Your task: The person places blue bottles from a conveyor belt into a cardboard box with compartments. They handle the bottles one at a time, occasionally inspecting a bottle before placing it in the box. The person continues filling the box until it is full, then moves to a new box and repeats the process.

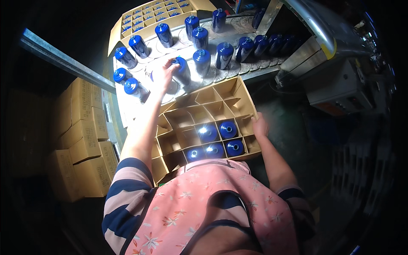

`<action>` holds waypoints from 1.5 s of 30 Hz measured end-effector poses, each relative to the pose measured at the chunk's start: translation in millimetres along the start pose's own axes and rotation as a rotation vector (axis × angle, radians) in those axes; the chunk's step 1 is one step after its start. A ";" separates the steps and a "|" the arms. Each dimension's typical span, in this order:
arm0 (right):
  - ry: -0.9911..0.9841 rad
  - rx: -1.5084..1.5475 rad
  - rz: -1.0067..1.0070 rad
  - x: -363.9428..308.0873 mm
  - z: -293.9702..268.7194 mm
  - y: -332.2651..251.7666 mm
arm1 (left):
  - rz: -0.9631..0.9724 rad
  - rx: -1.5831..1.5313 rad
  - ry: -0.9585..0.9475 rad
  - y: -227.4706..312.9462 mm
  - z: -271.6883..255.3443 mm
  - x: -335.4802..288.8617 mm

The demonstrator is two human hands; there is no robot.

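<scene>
My left hand [163, 75] reaches over the conveyor, its fingers curled against the upper left side of a shiny blue bottle [182, 73] with a narrow neck. A little blue shows on the other side of that hand, mostly hidden by it. Against my front sits an open cardboard box [253, 102] split into cells by cardboard dividers. Several blue bottles [228, 129] stand in its near cells, necks up. At the box's right edge, my right hand [260, 126] is closed on the cardboard wall.
More blue bottles [164, 35] stand in a curve along the pale conveyor [151, 53]. Beyond it lies another divided carton [115, 36] with filled cells. Stacked cardboard boxes [85, 140] are at the left, past a metal rail [63, 58]. Metal machinery [312, 25] borders the right.
</scene>
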State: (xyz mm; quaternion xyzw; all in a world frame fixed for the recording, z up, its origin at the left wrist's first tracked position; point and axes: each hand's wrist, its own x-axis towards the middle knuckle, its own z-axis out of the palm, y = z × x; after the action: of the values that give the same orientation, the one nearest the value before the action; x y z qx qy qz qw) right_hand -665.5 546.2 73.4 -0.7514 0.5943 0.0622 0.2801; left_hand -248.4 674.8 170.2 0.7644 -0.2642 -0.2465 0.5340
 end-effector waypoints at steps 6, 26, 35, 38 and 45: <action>0.028 -0.012 0.014 8.1 -5.8 -14.7 | 0.078 0.390 0.081 -48.2 49.0 62.3; 0.027 -0.077 0.057 11.4 -3.0 -35.3 | 0.118 0.314 0.122 -73.3 30.9 86.4; 0.015 0.009 0.124 26.8 -3.9 -25.5 | 0.290 0.411 0.166 -36.7 70.3 72.9; -0.042 0.095 0.061 20.2 -5.8 -31.4 | 0.305 0.184 0.069 -39.0 50.1 37.9; 0.033 0.152 -0.020 -13.2 -18.4 -26.2 | 0.317 0.326 0.232 -95.6 -98.6 -124.7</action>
State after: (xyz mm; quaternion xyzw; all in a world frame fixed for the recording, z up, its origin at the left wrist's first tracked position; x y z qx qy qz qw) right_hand -649.4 552.0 103.5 -0.7347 0.5944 0.0016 0.3270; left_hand -262.1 853.3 121.9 0.8126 -0.3538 -0.0246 0.4624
